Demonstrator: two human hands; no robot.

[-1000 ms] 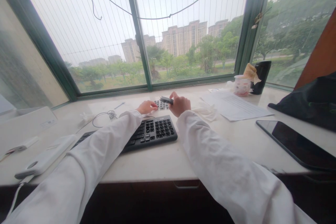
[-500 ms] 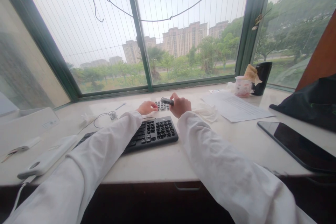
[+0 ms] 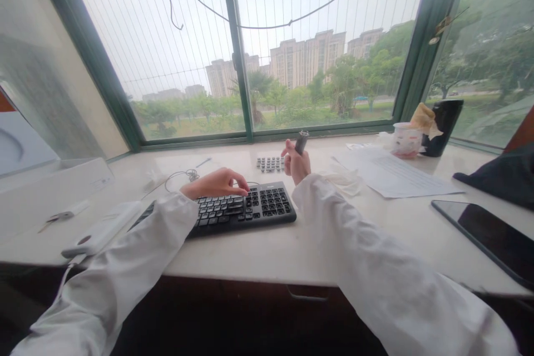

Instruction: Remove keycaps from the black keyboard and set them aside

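Observation:
A black keyboard (image 3: 237,219) lies on the white desk in front of me. On its right-hand block, the key positions show as dark squares with light outlines. My left hand (image 3: 221,182) hangs over the keyboard's upper edge, thumb and index fingertip close together near the navigation keys. Anything between those fingertips is too small to make out. Behind the keyboard, several small keycaps (image 3: 270,164) are laid out in rows. To their right, my right hand (image 3: 297,167) is closed around a short dark-grey tool (image 3: 301,143), its metallic end pointing up.
At right are a paper sheet (image 3: 384,175), a crumpled tissue (image 3: 348,181), a cup (image 3: 406,140), a black tumbler (image 3: 444,128) and a dark phone (image 3: 486,233). At left lie a coiled cable (image 3: 189,176), a white power bank (image 3: 104,228), keys (image 3: 62,216) and a box (image 3: 62,178).
My left hand has drawn back from the keycaps to over the keyboard. My right hand has moved off the keycaps to the right and turned the tool upright. The view has shifted slightly.

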